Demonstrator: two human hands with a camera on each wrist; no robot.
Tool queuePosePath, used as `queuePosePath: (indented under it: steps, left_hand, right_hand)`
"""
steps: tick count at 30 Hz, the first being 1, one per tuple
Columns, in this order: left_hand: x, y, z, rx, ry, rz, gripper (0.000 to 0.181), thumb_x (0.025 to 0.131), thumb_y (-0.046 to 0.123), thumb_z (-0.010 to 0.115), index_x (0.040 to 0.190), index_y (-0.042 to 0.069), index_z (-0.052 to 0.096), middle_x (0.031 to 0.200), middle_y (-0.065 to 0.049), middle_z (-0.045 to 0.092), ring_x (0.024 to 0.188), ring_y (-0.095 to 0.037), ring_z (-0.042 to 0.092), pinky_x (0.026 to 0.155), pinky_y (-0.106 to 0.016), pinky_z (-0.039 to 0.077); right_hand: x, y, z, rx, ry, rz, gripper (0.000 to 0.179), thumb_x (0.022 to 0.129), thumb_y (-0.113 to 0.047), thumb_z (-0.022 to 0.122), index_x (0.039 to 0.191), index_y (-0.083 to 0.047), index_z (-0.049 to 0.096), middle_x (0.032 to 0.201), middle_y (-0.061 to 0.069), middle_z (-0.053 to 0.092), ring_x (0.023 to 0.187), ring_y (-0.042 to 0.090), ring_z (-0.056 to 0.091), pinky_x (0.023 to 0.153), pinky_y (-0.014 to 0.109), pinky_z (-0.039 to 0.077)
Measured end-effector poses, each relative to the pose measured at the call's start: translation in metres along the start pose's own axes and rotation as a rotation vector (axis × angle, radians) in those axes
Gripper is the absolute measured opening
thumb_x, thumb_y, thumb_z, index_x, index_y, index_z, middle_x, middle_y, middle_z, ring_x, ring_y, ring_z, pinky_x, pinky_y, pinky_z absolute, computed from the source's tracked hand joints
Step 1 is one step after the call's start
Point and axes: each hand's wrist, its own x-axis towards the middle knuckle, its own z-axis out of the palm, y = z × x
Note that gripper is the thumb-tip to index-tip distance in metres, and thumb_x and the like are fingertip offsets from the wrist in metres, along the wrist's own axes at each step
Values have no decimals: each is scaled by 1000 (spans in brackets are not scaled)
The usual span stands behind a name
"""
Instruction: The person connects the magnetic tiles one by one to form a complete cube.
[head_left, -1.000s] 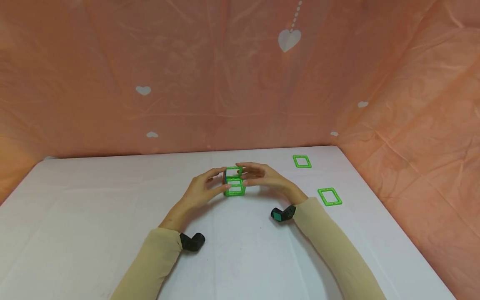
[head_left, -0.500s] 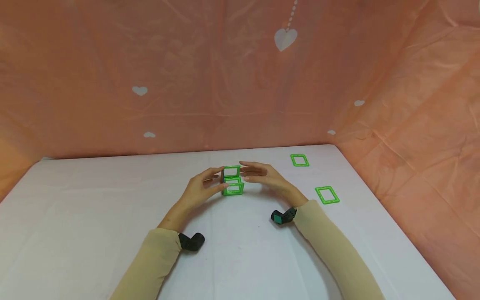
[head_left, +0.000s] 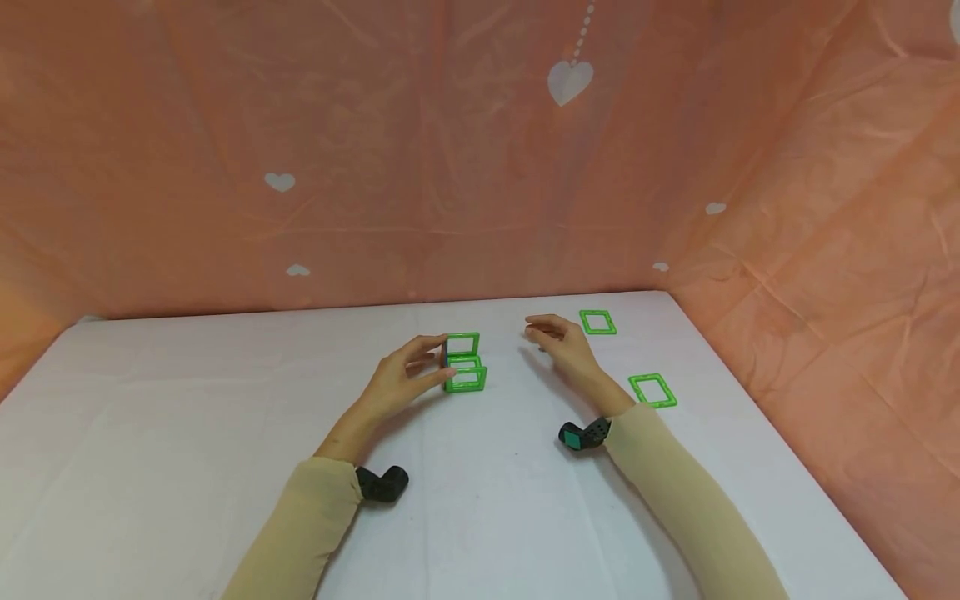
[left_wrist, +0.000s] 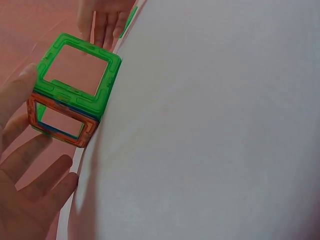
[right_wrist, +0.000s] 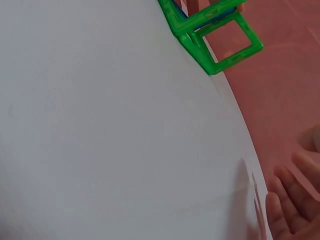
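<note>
A small open structure of green square magnetic tiles stands on the white table, with an orange tile on its left side. My left hand holds that left side, thumb at the near green tile and fingers reaching to the far edge. In the right wrist view, the structure's right side stands open, between two green tiles. My right hand is held over the table to the right of the structure, apart from it, fingers loosely bent and holding nothing.
Two loose green square tiles lie flat at the right: one far tile just beyond my right hand, one nearer tile beside the right forearm. An orange cloth wall with white hearts rises behind the white table.
My right hand has come away from the structure's right side and moved right, toward the loose tiles. The left hand stays at the structure, which keeps its place.
</note>
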Motion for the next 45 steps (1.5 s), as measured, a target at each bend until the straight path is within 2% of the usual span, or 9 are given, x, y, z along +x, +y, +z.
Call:
queuePosePath:
  steps: [5, 9, 12, 16, 24, 30, 37, 42, 45]
  left_hand:
    - [0, 0, 0, 3, -11, -5, 56, 87, 29, 71, 138, 18, 51, 142, -10, 51, 132, -34, 47, 109, -45, 39]
    - [-1, 1, 0, -7, -17, -18, 56, 87, 30, 71, 138, 18, 50, 142, -12, 50, 133, -33, 45, 109, -45, 38]
    - [-1, 1, 0, -9, -13, -15, 56, 88, 29, 71, 138, 18, 50, 141, -14, 50, 133, -33, 45, 110, -44, 38]
    - [-1, 0, 1, -10, -12, 0, 55, 88, 28, 70, 138, 16, 50, 141, -14, 51, 133, -33, 45, 110, -43, 38]
    - [-3, 1, 2, -34, -10, 22, 54, 88, 24, 70, 137, 13, 50, 140, -12, 52, 132, -32, 47, 110, -43, 38]
    - [-2, 1, 0, -17, -17, 6, 55, 88, 28, 70, 138, 17, 49, 142, -13, 50, 133, -34, 45, 110, -46, 38]
    - [-2, 0, 0, -18, -29, -7, 56, 88, 30, 70, 139, 19, 49, 143, -14, 49, 133, -34, 45, 110, -45, 37]
    - [-2, 0, -1, -8, -33, -10, 56, 89, 30, 69, 139, 19, 48, 144, -13, 48, 133, -36, 44, 110, -48, 37]
    - [-1, 0, -1, -3, -35, -8, 57, 89, 31, 69, 140, 19, 47, 145, -12, 47, 133, -36, 44, 110, -49, 37]
  right_hand:
    - [1, 0, -8, -16, 94, 39, 34, 95, -16, 59, 124, 2, 60, 122, 19, 63, 103, 22, 59, 76, 21, 52]
    - [3, 3, -14, -32, 174, 26, 32, 94, -13, 60, 120, 3, 62, 118, 21, 65, 100, 22, 60, 68, 13, 49]
    - [4, 4, -18, -53, 233, 15, 29, 93, -11, 61, 117, 4, 64, 115, 22, 66, 102, 25, 61, 69, 11, 46]
    - [2, 5, -21, -90, 308, 43, 28, 92, -12, 62, 115, 2, 66, 116, 20, 65, 106, 28, 61, 79, 17, 45]
    - [2, 10, -31, -118, 417, 111, 30, 89, -15, 63, 115, 0, 66, 122, 19, 61, 114, 31, 53, 94, 40, 43]
    - [7, 12, -39, -94, 490, 141, 34, 84, -13, 68, 115, 2, 66, 129, 20, 55, 120, 34, 47, 101, 43, 38]
    - [10, 18, -46, -132, 503, 171, 43, 83, -15, 70, 122, 3, 62, 133, 20, 55, 129, 33, 45, 110, 45, 32]
    - [10, 16, -49, -262, 416, 273, 60, 84, -27, 70, 136, -3, 52, 143, 23, 42, 135, 40, 33, 111, 57, 21]
    - [9, 14, -50, -314, 358, 329, 68, 84, -31, 70, 142, -6, 45, 148, 24, 35, 136, 43, 30, 110, 59, 21]
